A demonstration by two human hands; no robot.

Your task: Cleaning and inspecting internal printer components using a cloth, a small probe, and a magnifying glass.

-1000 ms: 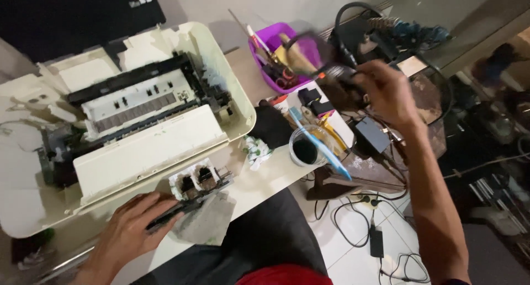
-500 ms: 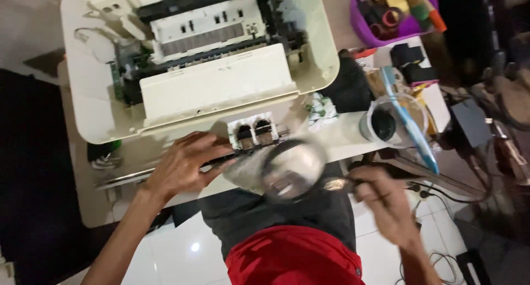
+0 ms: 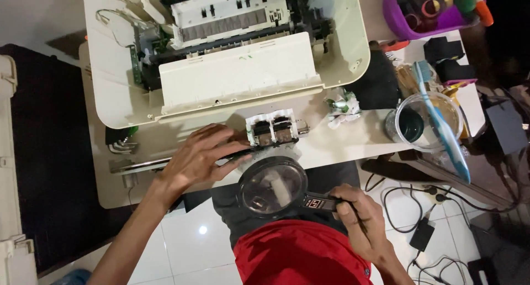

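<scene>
My right hand [image 3: 361, 221] grips the dark handle of a round magnifying glass [image 3: 272, 186], held level above my lap at the table's near edge. My left hand [image 3: 201, 155] lies flat on the white table [image 3: 342, 144], fingers resting on a thin dark strip beside a small white cartridge carriage [image 3: 274, 128]. The carriage sits just in front of an opened cream printer [image 3: 226, 53] with its cover off and inner parts exposed. The lens hovers directly below the carriage.
A clear cup [image 3: 425, 122] with a blue toothbrush [image 3: 441, 119] across it stands at right. A purple bin [image 3: 430, 9] of tools is at top right. A crumpled tissue [image 3: 342, 105], black cloth [image 3: 378, 86], hex keys [image 3: 118, 141] and floor cables [image 3: 419, 207] are around.
My right hand came back from the right-side clutter with the magnifying glass and brought it below the carriage. The view swung to look straight down. My left hand stayed on the table.
</scene>
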